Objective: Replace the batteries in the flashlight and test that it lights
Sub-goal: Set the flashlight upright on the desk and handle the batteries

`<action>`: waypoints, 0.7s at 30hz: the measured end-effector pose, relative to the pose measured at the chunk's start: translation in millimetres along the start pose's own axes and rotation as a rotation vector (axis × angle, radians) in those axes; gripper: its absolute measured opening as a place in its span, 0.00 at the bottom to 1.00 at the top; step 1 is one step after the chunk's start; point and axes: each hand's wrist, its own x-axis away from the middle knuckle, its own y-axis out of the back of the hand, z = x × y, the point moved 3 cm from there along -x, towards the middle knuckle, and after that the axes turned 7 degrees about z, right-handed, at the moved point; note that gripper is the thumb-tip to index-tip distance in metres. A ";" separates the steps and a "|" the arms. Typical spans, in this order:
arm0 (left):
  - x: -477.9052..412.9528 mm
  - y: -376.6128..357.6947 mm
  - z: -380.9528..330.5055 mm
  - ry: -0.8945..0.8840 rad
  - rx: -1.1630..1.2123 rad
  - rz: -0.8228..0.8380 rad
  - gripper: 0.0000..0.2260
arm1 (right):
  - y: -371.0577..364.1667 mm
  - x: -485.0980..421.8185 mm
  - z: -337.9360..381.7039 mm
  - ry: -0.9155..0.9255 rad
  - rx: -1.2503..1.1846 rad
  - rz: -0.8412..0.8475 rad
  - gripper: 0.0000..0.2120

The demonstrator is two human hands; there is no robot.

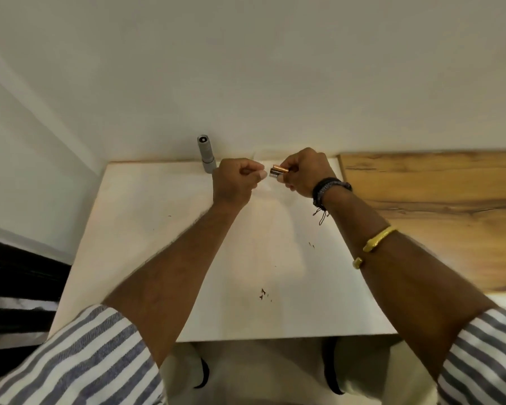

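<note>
Both hands meet over the far edge of a smooth, matte white table (146, 229), the forearms rising from woven sleeves (79, 361) striped white and blue-grey. Furthest left of the task's things, the flashlight (206, 154) stands upright at the table's far edge against the plain pale wall (246, 68). It is a grey cylinder with a ribbed collar, its round end facing up, and its base is hidden behind the left hand's knuckles. The left hand (235, 179) is curled into a loose fist, thumb and forefinger pressed together on what looks like a scrap of thin clear film (260, 165). Just right of it and almost touching the thumbnail, the batteries (279, 171) lie sideways in the air, short metal cylinders with a glossy copper band and a silvery end; how many there are cannot be told. The right hand (303, 171) grips them, fingers curled over the top and the thumb underneath. Black braided cord bracelets (330, 185) wrap that wrist, loose ends dangling, and a yellow metal cuff (374, 241) sits further up the forearm. Small dark specks (263, 293) dot the near tabletop. At the right, a board of warm wood grain (435, 200) adjoins the table.
</note>
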 end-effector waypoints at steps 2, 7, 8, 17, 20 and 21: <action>-10.9 1.0 6.7 0.028 -0.044 -0.082 0.06 | -4.0 -18.3 -2.3 -0.022 0.097 0.021 0.07; -21.8 -2.7 25.0 0.107 -0.118 -0.147 0.10 | -26.4 -45.3 -1.9 -0.010 0.322 0.125 0.12; -22.9 -3.8 27.1 0.119 -0.120 -0.145 0.11 | -29.0 -49.0 -1.9 -0.008 0.355 0.137 0.14; -18.7 -6.3 34.5 0.238 -0.080 -0.156 0.07 | -10.2 -34.3 -21.9 -0.018 0.132 -0.224 0.09; -11.7 -11.2 36.0 0.271 -0.059 -0.153 0.07 | -11.9 -9.1 -36.3 -0.089 -0.108 -0.440 0.10; -8.9 -13.3 36.9 0.285 -0.049 -0.160 0.06 | -16.2 -2.4 -41.6 -0.135 -0.168 -0.469 0.12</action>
